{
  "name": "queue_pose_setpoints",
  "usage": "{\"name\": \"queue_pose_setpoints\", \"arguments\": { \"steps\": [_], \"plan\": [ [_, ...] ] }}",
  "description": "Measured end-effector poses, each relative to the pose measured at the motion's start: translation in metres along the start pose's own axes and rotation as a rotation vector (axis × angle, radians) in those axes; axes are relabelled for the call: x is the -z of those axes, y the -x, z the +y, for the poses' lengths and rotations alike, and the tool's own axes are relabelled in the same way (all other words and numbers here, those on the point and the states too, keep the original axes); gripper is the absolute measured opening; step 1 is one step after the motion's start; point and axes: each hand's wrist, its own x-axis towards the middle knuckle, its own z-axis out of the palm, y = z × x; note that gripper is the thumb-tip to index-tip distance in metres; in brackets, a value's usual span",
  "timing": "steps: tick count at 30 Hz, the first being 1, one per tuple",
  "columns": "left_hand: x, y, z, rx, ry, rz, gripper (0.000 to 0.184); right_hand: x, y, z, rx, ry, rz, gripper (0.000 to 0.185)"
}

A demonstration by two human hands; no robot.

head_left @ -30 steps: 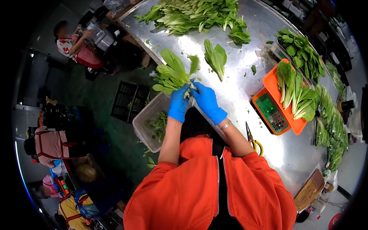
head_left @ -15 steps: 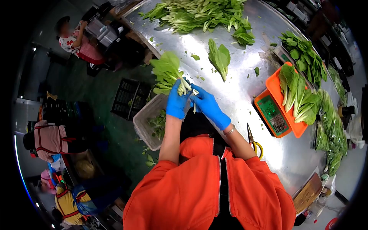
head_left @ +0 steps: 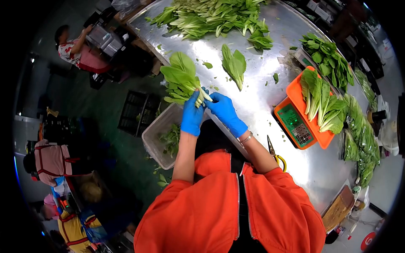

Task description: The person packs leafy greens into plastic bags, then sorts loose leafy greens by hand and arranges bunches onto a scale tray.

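Note:
My left hand (head_left: 192,118), in a blue glove, is closed around the pale stems of a bunch of leafy greens (head_left: 180,75), whose leaves point up and away from me. Also gloved in blue, my right hand (head_left: 225,112) pinches at the cut end of a stem on the bunch's right side; the fingertips partly hide the contact. Both hands are above the table's near edge, beside a grey plastic bin (head_left: 153,143) with leaf scraps in it. On the metal table (head_left: 257,92) just beyond lies a loose head of greens (head_left: 234,65).
A large pile of greens (head_left: 211,17) covers the far side. To the right, an orange scale (head_left: 295,126) carries several heads of greens. Yellow-handled scissors (head_left: 275,154) lie nearer me. Bagged greens (head_left: 358,135) line the right edge. A black crate (head_left: 137,113) is on the floor; other people are at left.
A small pale piece at my right fingers is no longer visible, and those fingers are now against the stem end. The whole view has shifted slightly. My left hand keeps holding the bunch.

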Motion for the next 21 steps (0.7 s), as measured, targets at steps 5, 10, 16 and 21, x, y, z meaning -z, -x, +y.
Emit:
{"name": "queue_pose_setpoints", "arguments": {
  "steps": [5,10,16,21],
  "plan": [
    [0.002,-0.003,-0.018,0.019,-0.156,-0.072,0.019,0.012,0.008,0.015,-0.055,-0.206,0.034,0.021],
    [-0.001,-0.005,-0.019,0.051,-0.174,0.013,0.018,0.029,0.005,0.024,0.039,0.019,-0.072,0.028],
    [0.003,-0.009,-0.006,0.084,0.181,0.039,0.026,0.061,-0.046,0.072,0.077,0.597,0.542,0.038],
    [0.015,-0.016,-0.011,0.130,0.169,-0.039,0.021,0.076,-0.073,0.104,-0.055,0.208,0.408,0.027]
  ]
}}
